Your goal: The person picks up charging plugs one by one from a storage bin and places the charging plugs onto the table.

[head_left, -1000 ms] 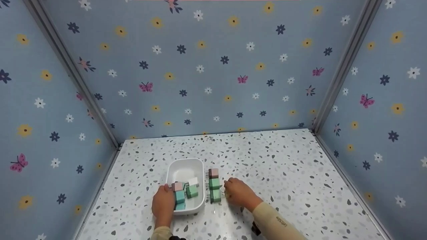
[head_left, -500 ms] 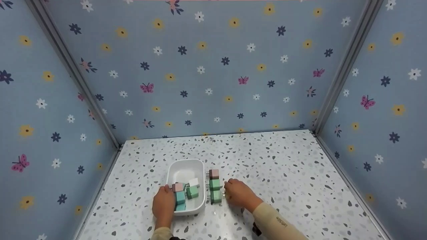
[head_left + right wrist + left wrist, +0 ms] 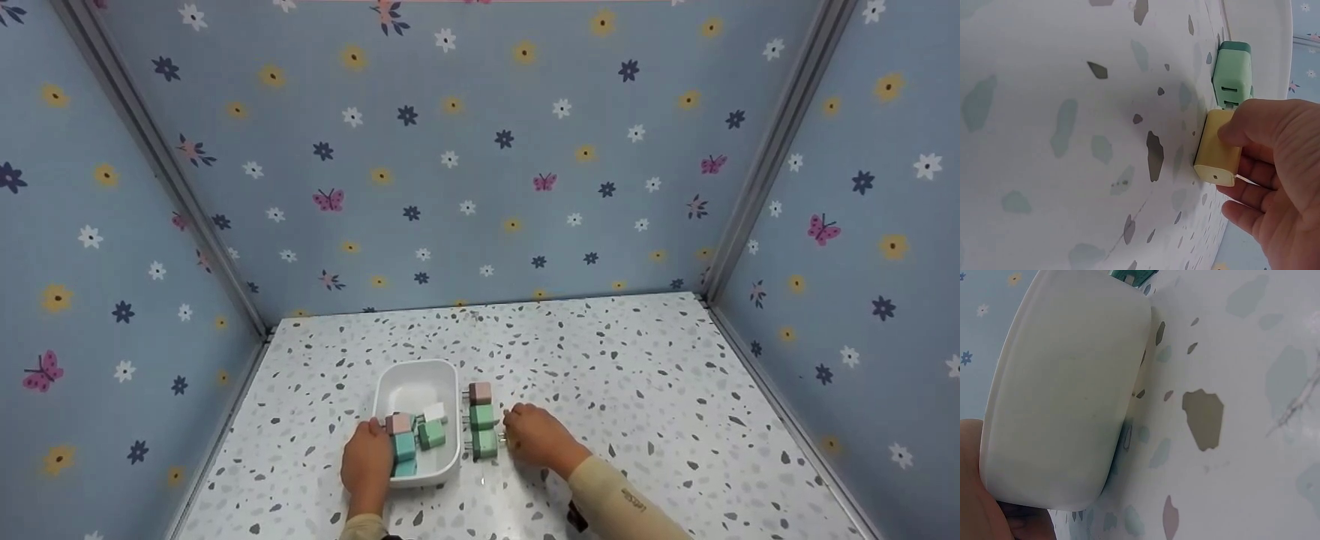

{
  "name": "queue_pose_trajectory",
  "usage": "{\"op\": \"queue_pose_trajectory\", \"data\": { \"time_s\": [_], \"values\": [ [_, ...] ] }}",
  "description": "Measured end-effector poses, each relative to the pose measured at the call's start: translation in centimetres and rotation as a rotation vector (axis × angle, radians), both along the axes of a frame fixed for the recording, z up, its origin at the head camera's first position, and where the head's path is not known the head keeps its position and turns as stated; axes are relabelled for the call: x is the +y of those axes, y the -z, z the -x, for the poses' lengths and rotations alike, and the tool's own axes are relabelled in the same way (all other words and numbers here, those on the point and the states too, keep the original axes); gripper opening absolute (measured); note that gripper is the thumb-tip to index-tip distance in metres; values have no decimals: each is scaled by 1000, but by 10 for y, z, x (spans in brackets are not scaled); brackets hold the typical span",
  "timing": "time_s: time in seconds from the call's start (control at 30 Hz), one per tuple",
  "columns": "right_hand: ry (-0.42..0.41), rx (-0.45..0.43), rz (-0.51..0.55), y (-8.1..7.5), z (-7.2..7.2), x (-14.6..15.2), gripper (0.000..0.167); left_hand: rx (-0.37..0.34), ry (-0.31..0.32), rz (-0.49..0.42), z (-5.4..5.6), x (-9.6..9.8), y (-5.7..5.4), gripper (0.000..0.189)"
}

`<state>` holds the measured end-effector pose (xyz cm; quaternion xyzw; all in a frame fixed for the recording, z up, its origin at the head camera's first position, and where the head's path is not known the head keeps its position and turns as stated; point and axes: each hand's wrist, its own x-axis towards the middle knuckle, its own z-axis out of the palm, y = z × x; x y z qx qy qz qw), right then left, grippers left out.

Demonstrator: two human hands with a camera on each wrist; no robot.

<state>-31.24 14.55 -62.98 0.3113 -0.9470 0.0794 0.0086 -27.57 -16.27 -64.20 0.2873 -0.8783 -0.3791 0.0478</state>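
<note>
My left hand (image 3: 365, 459) grips the left side of a white plastic bin (image 3: 409, 382). Inside, toward the near end, lie a pink plug charger (image 3: 400, 424), teal ones (image 3: 404, 446), a green one (image 3: 431, 434) and a white one (image 3: 435, 412). Beside the bin's right wall, a pink charger (image 3: 481, 393) and two green chargers (image 3: 482, 417) line up with prongs toward the bin. Between thumb and fingers, my right hand (image 3: 536, 433) pinches a yellow charger (image 3: 1219, 149) low over the table. Its prong end is right at the nearest green charger (image 3: 1233, 73), by the USB slots.
The white speckled tabletop (image 3: 615, 375) extends behind the bin and to the right. Flower-patterned panels (image 3: 480, 150) in grey metal frames enclose it at the back and on both sides.
</note>
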Motion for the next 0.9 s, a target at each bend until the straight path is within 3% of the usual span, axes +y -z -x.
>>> {"op": "queue_pose_trajectory", "data": {
  "time_s": [0.23,0.5,0.9],
  "values": [
    [-15,6,8,1,1,1,34,-4,-2,0,0,-3,0,56],
    [-19,49,53,-4,3,0,21,11,1,-16,1,-1,-3,55],
    [-7,41,122,-18,5,-13,30,17,-17,-16,1,1,2,54]
  ]
}}
